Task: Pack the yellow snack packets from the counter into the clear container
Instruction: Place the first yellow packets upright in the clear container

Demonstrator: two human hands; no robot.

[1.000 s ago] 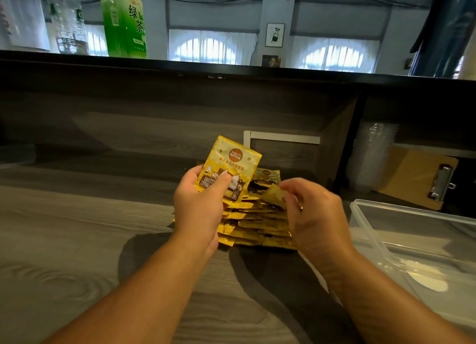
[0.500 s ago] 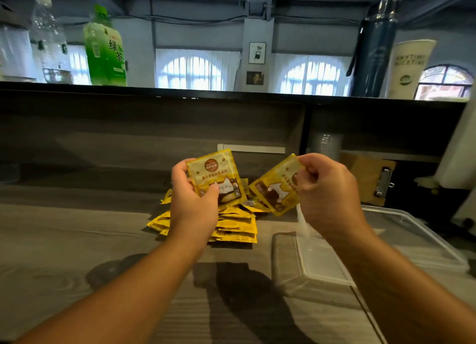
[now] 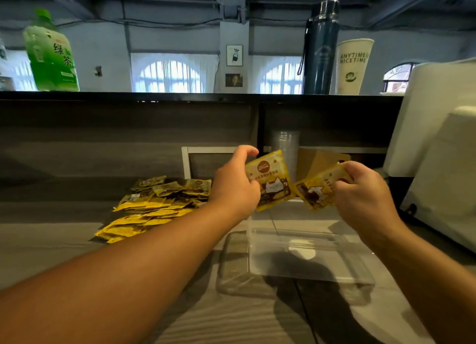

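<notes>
- A person's two bare forearms reach forward over a grey wood-grain surface [image 3: 51, 245], seen from a camera worn on the head.
- The left hand [image 3: 235, 186] grips one yellow snack packet [image 3: 273, 180] by its left edge, thumb in front, fingers curled behind. The packet stands nearly upright, its printed face with a white cat drawing turned toward the camera.
- The right hand [image 3: 365, 199] pinches a second yellow packet [image 3: 318, 189] at its upper right corner. This packet is tilted, with its lower left corner pointing down and toward the first packet.
- Both held packets hang in the air above the far edge of the clear container [image 3: 309, 253]; neither touches it.
- The clear container is a shallow rectangular plastic tub sitting on the surface below and between the hands. Through its walls no packets show inside it.
- A loose pile of yellow packets [image 3: 154, 207] lies on the surface to the left of the container, just beside the left forearm, spread in overlapping layers.
- Behind the surface rises a dark raised shelf [image 3: 180, 96]. On it stand a green tea bottle [image 3: 51, 55] at the left, and a tall dark flask [image 3: 320, 47] just beside a white paper cup [image 3: 354, 65] toward the right.
- A white appliance [image 3: 438, 150] fills the right edge of the view.
- A brown clipboard [image 3: 322, 160] leans in the recess behind the two held packets.
</notes>
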